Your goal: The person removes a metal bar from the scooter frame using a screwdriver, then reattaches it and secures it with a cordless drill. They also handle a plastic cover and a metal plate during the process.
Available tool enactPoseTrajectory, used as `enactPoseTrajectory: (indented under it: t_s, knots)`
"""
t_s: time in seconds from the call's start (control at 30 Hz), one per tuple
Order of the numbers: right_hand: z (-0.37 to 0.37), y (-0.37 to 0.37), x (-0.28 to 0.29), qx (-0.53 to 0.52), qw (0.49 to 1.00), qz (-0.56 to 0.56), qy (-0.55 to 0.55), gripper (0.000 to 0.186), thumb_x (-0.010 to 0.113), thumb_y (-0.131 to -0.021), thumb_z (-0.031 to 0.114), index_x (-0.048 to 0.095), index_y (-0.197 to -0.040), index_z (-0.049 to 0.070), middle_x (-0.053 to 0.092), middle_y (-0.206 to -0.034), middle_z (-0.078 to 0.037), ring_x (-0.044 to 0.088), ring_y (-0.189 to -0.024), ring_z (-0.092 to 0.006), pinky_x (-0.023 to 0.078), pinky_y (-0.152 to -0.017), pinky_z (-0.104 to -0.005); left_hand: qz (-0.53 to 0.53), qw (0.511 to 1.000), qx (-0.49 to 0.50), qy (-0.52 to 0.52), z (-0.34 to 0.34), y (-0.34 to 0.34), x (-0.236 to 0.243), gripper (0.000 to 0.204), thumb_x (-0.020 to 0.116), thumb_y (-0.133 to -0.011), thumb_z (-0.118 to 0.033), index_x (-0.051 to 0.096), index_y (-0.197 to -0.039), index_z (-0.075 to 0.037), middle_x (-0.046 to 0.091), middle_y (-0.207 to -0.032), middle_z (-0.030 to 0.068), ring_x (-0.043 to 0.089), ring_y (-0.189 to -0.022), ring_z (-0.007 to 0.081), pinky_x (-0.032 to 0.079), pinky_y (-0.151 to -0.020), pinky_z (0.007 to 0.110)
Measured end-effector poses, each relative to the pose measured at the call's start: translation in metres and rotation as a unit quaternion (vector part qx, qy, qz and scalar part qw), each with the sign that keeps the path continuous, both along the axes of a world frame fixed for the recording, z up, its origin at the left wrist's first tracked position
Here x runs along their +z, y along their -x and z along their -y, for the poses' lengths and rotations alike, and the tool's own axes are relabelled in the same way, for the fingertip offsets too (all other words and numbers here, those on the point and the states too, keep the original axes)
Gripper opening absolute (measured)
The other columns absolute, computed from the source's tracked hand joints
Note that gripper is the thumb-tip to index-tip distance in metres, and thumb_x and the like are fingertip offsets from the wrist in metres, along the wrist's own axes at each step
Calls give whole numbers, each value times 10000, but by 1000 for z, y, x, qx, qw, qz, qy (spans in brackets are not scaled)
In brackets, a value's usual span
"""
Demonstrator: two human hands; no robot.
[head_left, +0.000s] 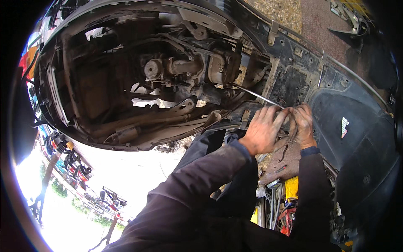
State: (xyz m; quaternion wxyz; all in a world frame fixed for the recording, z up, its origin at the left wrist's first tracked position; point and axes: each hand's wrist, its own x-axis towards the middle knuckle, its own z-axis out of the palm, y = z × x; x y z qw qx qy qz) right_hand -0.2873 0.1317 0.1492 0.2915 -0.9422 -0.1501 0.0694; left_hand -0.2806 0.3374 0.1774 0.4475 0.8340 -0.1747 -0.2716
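A long thin metal-shafted hand tool (pixel 260 96) slants from my hands up and left into the open bay of a scooter-like vehicle. Its far end reaches the lower edge of the dusty engine (pixel 220 67); exactly what it touches there I cannot make out. My left hand (pixel 264 130) is closed at the near end of the shaft, fingers bent over it. Beside it, my right hand (pixel 303 126) is curled inward, its fingertips meeting the same end. Both hands cover the tool's handle, so its shape is hidden. They are over the dark plastic body panel (pixel 289 84).
The body frame (pixel 126 148) surrounds the engine bay, with hoses and brackets inside. A large dark panel (pixel 336 117) lies to the right. Below my hands are a small red-handled tool (pixel 281 169) and several tools beside a yellow item (pixel 291 188). Parts (pixel 111 199) lie at lower left.
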Motion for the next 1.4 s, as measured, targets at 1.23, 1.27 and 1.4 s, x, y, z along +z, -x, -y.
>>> enactPoseTrajectory:
  t_s: [1.23,1.27,1.4]
  knots:
    - [-80,404,118,-447,748,-469,-141,196,618,-920,206,627,-897,12,567,-722,-72,515,-707,-192,409,-672,-360,-100,974,127,-162,-300,179,127,341,676,-836,-177,591,-1112,5,640,-1014,208,667,-809,323,530,-734,416]
    - [-81,416,119,-462,743,-461,-146,206,619,-920,215,624,-895,11,569,-729,-78,516,-710,-196,411,-676,-367,-94,974,125,-162,-303,186,131,343,676,-837,-181,593,-1113,4,641,-1022,208,669,-814,321,531,-736,414]
    - [-88,449,127,-474,733,-470,-134,235,626,-920,246,624,-922,11,578,-795,-85,533,-768,-202,412,-719,-375,-74,974,123,-174,-319,213,150,342,681,-840,-188,604,-1111,7,645,-1061,212,679,-822,316,539,-746,406]
